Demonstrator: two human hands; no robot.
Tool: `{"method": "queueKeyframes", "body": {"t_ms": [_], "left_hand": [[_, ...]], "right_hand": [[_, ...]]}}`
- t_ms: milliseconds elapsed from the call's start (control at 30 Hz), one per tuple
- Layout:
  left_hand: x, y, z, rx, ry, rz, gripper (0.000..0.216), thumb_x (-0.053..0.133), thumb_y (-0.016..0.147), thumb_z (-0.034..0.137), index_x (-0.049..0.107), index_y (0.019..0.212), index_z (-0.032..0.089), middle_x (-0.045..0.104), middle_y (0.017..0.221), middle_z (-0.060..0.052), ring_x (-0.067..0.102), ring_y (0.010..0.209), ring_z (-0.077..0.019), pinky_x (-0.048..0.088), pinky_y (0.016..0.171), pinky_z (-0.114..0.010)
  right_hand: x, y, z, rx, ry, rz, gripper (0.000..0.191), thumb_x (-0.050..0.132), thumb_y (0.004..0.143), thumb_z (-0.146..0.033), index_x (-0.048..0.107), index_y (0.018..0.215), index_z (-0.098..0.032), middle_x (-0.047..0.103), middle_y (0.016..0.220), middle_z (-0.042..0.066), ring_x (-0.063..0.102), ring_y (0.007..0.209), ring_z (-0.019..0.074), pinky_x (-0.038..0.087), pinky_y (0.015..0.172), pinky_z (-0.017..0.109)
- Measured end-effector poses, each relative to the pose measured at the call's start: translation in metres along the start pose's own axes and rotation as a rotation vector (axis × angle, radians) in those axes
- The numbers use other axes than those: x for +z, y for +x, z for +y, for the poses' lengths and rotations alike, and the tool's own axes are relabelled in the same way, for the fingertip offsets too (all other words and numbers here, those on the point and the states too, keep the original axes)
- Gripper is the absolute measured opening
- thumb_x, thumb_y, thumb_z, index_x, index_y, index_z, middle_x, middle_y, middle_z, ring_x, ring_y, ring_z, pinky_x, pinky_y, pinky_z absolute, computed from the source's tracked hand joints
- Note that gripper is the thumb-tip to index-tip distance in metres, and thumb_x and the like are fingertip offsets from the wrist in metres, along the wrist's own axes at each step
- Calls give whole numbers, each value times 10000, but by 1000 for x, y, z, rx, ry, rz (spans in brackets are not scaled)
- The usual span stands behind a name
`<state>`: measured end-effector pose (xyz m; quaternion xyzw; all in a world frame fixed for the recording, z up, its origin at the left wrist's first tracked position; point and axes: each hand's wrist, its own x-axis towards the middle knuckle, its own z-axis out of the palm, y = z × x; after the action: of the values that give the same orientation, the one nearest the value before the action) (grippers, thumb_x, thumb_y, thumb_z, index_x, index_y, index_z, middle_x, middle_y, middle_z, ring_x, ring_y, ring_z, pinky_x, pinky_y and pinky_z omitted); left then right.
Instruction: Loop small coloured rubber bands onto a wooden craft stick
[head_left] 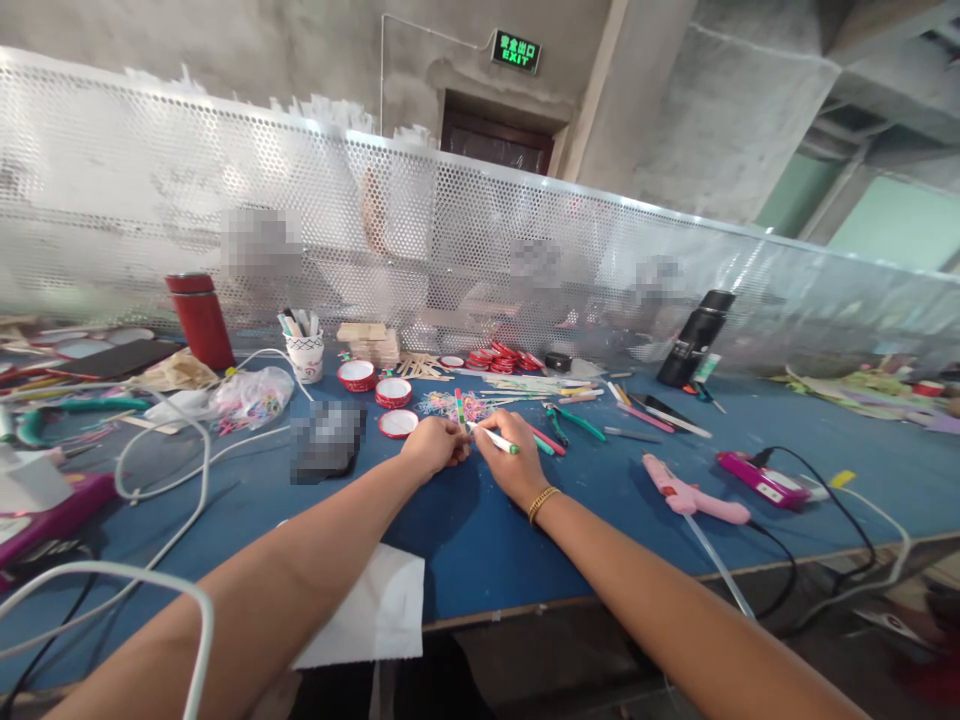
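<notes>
My right hand (511, 455) is closed around a white marker (493, 437) with a green end, its tip pointing left. Between the two hands stands a slim stick (460, 405) coloured in red and green bands, which my left hand (436, 447) pinches at its lower end. The marker's tip is close to the stick; whether they touch I cannot tell. Just behind my hands lies a pile of thin, pastel-coloured strands (435, 403). Red-rimmed round lids (398, 424) sit left of my left hand, and pliers with green handles (581, 422) lie right of my right hand.
A pink glue gun (694, 494) and a purple power strip (765, 480) lie at the right. A black bottle (696, 338), a red bottle (202, 325) and a cup of markers (304, 357) stand along the back. White cables (206, 470) loop across the left, near my left arm.
</notes>
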<state>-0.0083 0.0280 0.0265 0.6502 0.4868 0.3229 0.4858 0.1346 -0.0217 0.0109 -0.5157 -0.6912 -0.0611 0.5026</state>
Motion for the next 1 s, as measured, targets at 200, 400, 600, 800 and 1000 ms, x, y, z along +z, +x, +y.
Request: {"method": "queueKeyframes", "body": {"t_ms": [200, 400, 600, 800, 1000], "left_hand": [[0, 1, -2, 3, 31, 10, 272, 704, 736, 346, 622, 585, 135, 621, 541, -15, 557, 476, -88, 438, 484, -187], [0, 6, -7, 10, 50, 8, 216, 651, 768, 279, 640, 605, 137, 633, 555, -18, 565, 478, -89, 438, 482, -184], [0, 4, -5, 8, 35, 14, 254, 702, 736, 334, 634, 590, 137, 629, 550, -12, 560, 481, -87, 435, 477, -182], [0, 1, -2, 0, -5, 6, 271, 705, 740, 336, 625, 582, 130, 618, 538, -14, 542, 459, -81, 425, 467, -183], [-1, 4, -5, 16, 46, 12, 238, 665, 765, 291, 630, 587, 137, 622, 533, -12, 547, 455, -85, 428, 468, -185]], "right_hand": [[0, 0, -1, -23, 25, -19, 118, 566, 864, -249, 564, 748, -225, 624, 753, 14, 541, 767, 194, 395, 710, 313], [1, 0, 1, -32, 18, -37, 102, 572, 867, -264, 580, 773, -224, 632, 783, 21, 543, 788, 197, 397, 722, 316], [1, 0, 0, -15, -3, -24, 105, 569, 865, -260, 577, 768, -220, 633, 779, 22, 543, 783, 196, 395, 715, 311], [0, 0, -1, 4, 16, 1, 119, 560, 862, -258, 567, 749, -224, 634, 760, 18, 547, 767, 194, 403, 717, 313], [0, -1, -2, -23, 22, -28, 112, 563, 863, -266, 582, 761, -225, 631, 772, 21, 549, 782, 195, 402, 717, 313]]}}
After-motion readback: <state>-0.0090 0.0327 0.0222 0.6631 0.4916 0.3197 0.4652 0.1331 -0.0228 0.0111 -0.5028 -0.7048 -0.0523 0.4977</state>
